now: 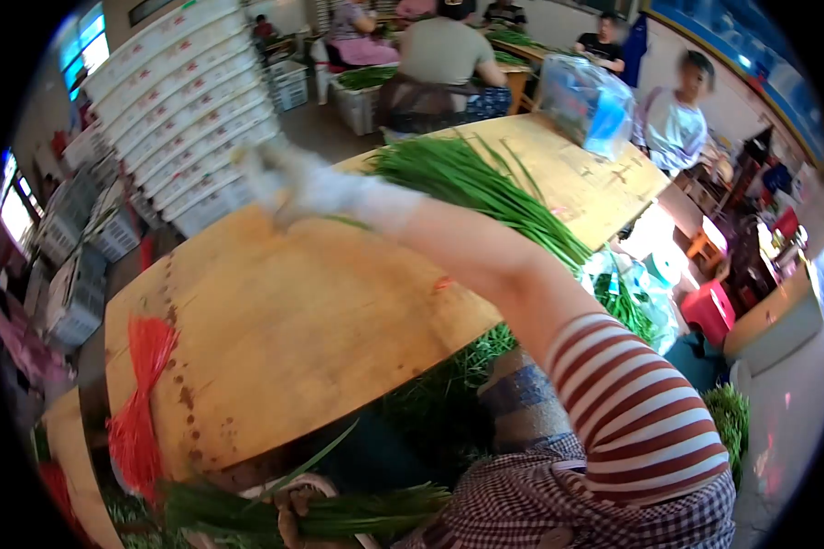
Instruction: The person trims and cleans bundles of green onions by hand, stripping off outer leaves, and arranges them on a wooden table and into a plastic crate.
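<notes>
My left hand (295, 514), in a soiled glove, is closed around a bunch of long green chives (375, 511) low at the front, below the table edge. My right arm reaches across the wooden table (284, 320) to its far left side. The gloved right hand (279, 183) is smeared by motion, so its fingers cannot be made out. It is near the stack of white crates. A large pile of chives (476, 183) lies on the table beyond my forearm. A bundle of red ties (142, 403) lies at the table's left edge.
Tall stacked white plastic crates (188, 101) stand past the far left edge. A clear plastic bag (586, 105) sits at the table's far end. More greens (627, 306) in a bag are at the right. Several people sit farther back. A red stool (708, 309) stands at right.
</notes>
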A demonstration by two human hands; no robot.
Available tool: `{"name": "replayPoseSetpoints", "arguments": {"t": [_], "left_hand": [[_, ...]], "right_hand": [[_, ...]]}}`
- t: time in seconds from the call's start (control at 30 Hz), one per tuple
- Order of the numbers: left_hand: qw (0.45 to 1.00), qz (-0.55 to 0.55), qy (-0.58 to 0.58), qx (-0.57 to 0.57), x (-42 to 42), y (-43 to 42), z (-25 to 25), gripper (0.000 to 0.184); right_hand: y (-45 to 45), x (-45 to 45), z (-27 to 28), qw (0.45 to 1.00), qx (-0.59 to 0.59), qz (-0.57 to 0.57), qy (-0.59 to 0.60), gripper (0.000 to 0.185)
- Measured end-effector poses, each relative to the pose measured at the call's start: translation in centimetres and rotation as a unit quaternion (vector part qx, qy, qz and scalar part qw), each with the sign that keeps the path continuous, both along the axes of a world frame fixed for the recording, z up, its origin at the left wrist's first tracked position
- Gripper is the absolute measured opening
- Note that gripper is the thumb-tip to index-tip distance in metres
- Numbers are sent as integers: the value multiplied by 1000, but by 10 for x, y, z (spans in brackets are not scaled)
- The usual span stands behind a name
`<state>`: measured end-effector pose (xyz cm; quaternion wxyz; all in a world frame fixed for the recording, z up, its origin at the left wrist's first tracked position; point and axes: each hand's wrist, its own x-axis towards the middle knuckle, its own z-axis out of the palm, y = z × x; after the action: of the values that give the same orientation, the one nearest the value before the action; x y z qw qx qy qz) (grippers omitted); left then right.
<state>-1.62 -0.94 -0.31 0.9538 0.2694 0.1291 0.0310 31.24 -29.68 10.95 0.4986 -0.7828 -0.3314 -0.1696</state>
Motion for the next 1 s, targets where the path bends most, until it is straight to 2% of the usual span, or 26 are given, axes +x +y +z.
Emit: {"name": "replayPoseSetpoints", "arguments": {"t": [0.03, 0.07, 0.1, 0.13, 0.17, 0.23, 0.33, 0.4, 0.47, 0.53, 0.6, 0.73, 1.0], "left_hand": [[991, 29, -2, -133, -1, -16, 15, 15], [962, 56, -7, -266, -1, -33, 30, 14], [989, 20, -43, -140, 4, 1, -8, 24], [991, 8, -74, -107, 5, 6, -10, 29], [992, -12, -104, -74, 6, 6, -10, 33], [990, -47, -130, 2, 5, -5, 3, 38], [987, -52, -150, 10, 2, -27, 23, 40], [969, -123, -203, -75, 10, -32, 12, 32], [950, -199, -225, -79, 17, -23, 1, 33], [919, -292, -247, -95, 28, -44, -5, 36], [899, -353, -241, -94, 23, -84, 8, 36], [867, -441, -219, -79, -3, -149, 22, 35], [803, -566, -173, -72, -74, -255, 32, 35]], "right_hand": [[-11, -6, 5, 992, 123, 18, 8, 81], [-28, -49, 35, 987, 143, 28, 72, 84], [-37, -68, 41, 986, 162, 36, 2, 84], [-50, -90, 43, 981, 178, 35, -70, 83], [-73, -126, 42, 984, 168, -14, -61, 82], [-91, -197, 40, 957, 288, -26, 32, 81], [-139, -288, 15, 956, 259, 42, 135, 83], [-162, -354, 8, 984, 68, 55, 155, 85], [-144, -425, 0, 924, 77, -15, 373, 86], [-122, -479, -36, 897, 15, -23, 442, 79], [-92, -537, -56, 873, 64, -17, 483, 71], [-64, -601, -100, 840, 174, 11, 514, 69], [-89, -682, -158, 800, 361, -11, 479, 64]]}}
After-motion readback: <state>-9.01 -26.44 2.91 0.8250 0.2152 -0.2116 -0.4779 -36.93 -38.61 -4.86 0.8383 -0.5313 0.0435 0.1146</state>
